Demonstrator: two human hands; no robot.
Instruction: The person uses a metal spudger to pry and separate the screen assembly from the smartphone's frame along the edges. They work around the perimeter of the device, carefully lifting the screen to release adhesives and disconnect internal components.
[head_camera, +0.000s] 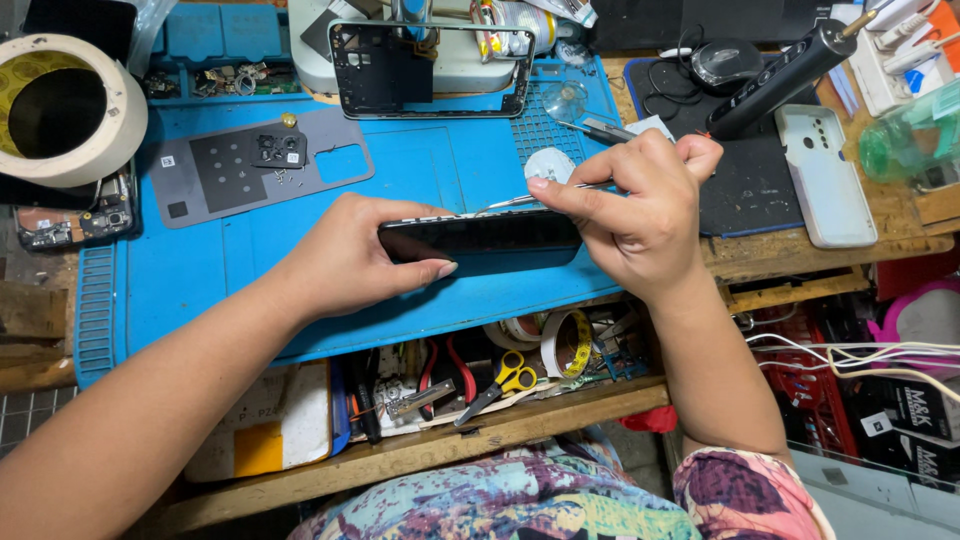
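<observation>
I see the left hand (355, 255) clamped around one end of a slim black phone screen panel (480, 240), which stands on its long edge over the blue silicone repair mat (200, 270), near the mat's front edge. The fingers wrap over the top and the thumb presses along the lower side, which I judge braces the panel so that its upper edge faces up for the tool. The right hand (640, 215) pinches a pair of thin metal tweezers (520, 200), thumb and forefinger closed tight on them, with the tips laid along the panel's top edge just beside the left fingers. The right hand's heel rests against the panel's other end, so both ends are supported.

Room is tight behind the panel: a grey magnetic screw sheet (255, 165) with a small black camera module on it lies on the mat to the far left, and a black phone mid-frame (430, 70) sits at the mat's far edge. A black cylindrical electric screwdriver (775, 75) lies slanted on the dark pad to the right, near a white phone back cover (825, 175). A large roll of cream masking tape (65, 110) stands at the left corner. Below the mat's front edge the wooden shelf holds yellow-handled scissors (505, 380) and red pliers, well apart from the hands. The bare stretch of mat between the screw sheet and the left hand is the open space.
</observation>
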